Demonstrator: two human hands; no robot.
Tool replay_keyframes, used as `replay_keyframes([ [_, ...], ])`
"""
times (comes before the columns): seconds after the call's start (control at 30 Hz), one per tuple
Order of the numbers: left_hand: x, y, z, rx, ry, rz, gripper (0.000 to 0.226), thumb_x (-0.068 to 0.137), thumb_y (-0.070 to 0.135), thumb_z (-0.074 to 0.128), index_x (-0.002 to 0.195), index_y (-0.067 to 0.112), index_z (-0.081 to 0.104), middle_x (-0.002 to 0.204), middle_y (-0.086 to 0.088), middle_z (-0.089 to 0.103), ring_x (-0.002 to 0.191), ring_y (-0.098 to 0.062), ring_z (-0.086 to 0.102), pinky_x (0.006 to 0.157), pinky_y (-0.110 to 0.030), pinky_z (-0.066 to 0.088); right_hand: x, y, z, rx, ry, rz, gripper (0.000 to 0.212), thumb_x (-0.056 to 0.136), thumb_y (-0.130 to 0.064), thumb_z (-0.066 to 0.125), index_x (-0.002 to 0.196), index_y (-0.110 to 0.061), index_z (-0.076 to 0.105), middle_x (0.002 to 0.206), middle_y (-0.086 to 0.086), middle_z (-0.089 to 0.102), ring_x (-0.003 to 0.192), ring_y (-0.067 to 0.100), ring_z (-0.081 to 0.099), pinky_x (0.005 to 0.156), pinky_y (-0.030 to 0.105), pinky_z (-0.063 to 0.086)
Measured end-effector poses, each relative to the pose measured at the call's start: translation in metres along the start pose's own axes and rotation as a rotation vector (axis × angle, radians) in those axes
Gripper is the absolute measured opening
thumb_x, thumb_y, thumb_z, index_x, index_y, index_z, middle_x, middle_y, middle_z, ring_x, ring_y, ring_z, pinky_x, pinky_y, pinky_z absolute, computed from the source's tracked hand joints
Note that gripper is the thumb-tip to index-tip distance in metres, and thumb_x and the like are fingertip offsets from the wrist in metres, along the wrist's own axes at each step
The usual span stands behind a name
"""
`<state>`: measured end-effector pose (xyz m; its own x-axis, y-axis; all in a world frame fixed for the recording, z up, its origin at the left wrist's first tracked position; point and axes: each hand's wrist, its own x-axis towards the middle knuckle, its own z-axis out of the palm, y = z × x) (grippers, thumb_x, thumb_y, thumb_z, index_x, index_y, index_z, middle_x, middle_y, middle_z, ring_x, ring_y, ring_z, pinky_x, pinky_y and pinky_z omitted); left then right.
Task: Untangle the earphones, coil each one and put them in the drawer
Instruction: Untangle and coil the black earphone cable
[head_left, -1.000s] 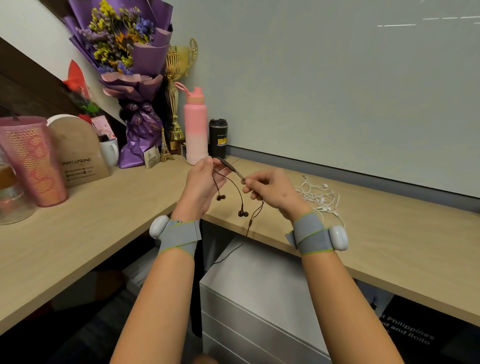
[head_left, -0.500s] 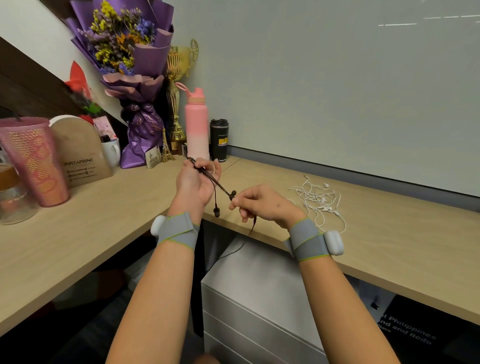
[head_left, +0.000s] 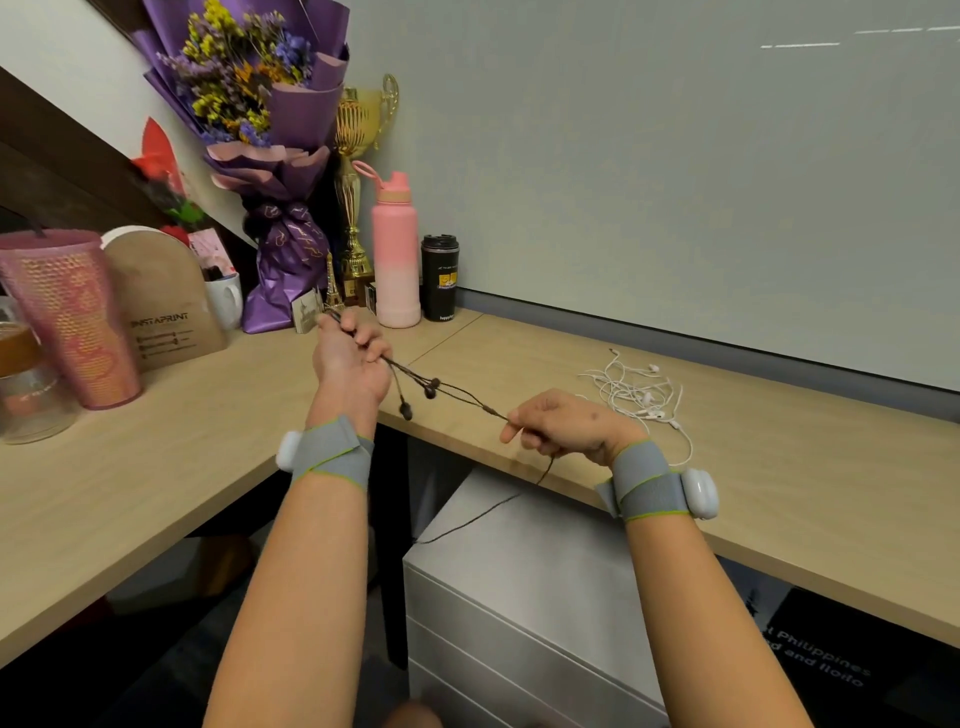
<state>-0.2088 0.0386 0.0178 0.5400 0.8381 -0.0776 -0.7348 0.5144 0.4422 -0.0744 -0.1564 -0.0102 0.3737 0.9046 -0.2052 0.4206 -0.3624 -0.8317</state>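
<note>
Desk (head_left: 156, 467), grey wall (head_left: 675, 182), seemingly tangled white earphones (head_left: 639, 395)

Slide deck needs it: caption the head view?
Left hand and right hand hold dark earphones taut; white earphones lie tangled on the desk.

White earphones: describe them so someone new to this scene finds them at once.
Start at the wooden desk below the grey wall. Beyond the right hand lies a loose tangle of cord, the white earphones. Unlike the dark earphones stretched from the left hand, they are white and untouched.
</note>
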Motion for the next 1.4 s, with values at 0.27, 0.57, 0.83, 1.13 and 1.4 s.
replay_keyframes([
  [0.27, -0.022, -0.023, 0.007, 0.56, -0.259, -0.114, 0.029, 0.104, 0.03, 0.027, 0.086, 0.019, 0.046, 0.068, 0.007, 0.036, 0.051, -0.004, 0.024, 0.039, -0.014, 0.02, 0.005, -0.035, 0.005, 0.114, 0.238, -0.267, 0.026, 0.098, -0.014, 0.044, 0.091, -0.015, 0.068, 0.069, -0.003, 0.039, 0.059, 0.009, 0.032, 0.058, 0.02, 0.03],
  [0.57, -0.035, -0.048, 0.008, 0.892, -0.494, -0.246, 0.02, 0.099, 0.013, 0.032, 0.089, 0.013, 0.05, 0.072, 0.003, 0.04, 0.058, -0.006, 0.031, 0.047, -0.018, 0.021, 0.015, -0.053, 0.002, 0.13, 0.56, -0.39, 0.01, 0.074, -0.012, 0.079, 0.081, -0.013, 0.071, 0.07, 0.001, 0.067, 0.057, 0.0, 0.056, 0.059, 0.016, 0.046],
  [0.83, -0.034, -0.053, 0.002, 1.059, -0.562, -0.196, 0.016, 0.094, 0.003, 0.04, 0.101, 0.008, 0.054, 0.075, 0.003, 0.045, 0.062, -0.004, 0.037, 0.047, -0.016, 0.025, 0.017, -0.052, 0.001, 0.174, 0.65, -0.402, 0.015, 0.066, -0.013, 0.084, 0.068, -0.02, 0.071, 0.054, -0.01, 0.066, 0.045, -0.005, 0.058, 0.048, 0.008, 0.041],
  [1.13, -0.027, -0.043, -0.009, 0.651, -0.459, -0.343, 0.026, 0.103, 0.014, 0.03, 0.103, 0.01, 0.056, 0.063, 0.005, 0.049, 0.066, -0.011, 0.058, 0.073, -0.03, 0.053, 0.01, -0.037, -0.013, 0.141, 0.524, -0.31, 0.013, 0.075, -0.007, 0.076, 0.086, -0.011, 0.07, 0.071, 0.003, 0.064, 0.056, 0.005, 0.055, 0.059, 0.017, 0.045],
  [1.4, -0.036, -0.061, -0.005, 0.675, -0.391, -0.34, 0.026, 0.104, 0.016, 0.028, 0.099, 0.012, 0.054, 0.068, 0.003, 0.036, 0.041, -0.001, 0.026, 0.036, -0.012, 0.02, 0.018, -0.037, 0.007, 0.128, 0.564, -0.348, 0.013, 0.085, -0.014, 0.067, 0.095, -0.014, 0.075, 0.087, -0.004, 0.07, 0.084, 0.008, 0.057, 0.067, 0.012, 0.042],
])
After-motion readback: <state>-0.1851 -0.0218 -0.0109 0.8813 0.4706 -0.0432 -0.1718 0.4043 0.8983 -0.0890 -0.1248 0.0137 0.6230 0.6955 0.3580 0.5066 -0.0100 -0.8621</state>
